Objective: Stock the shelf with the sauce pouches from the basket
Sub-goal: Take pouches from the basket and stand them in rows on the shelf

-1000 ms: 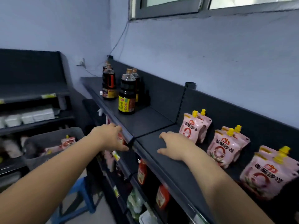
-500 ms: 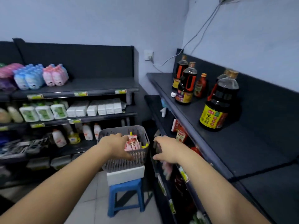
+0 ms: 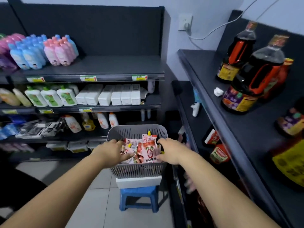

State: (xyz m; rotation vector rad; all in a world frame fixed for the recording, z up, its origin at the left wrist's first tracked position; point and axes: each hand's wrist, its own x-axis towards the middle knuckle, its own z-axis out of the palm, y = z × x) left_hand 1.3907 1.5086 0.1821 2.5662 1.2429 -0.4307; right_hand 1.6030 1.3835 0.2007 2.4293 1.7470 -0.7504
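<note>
Hands have left the shelf [image 3: 243, 127] and dropped into the basket [image 3: 138, 170]; left hand [image 3: 111, 152] and right hand [image 3: 171, 150] each curl round sauce pouches [image 3: 148, 152] lying inside. Next load, nothing lifted yet.

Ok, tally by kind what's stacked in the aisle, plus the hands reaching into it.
Grey basket: 1
White block: 1
Blue stool: 1
Hands: 2, left hand and right hand
Total: 5
</note>
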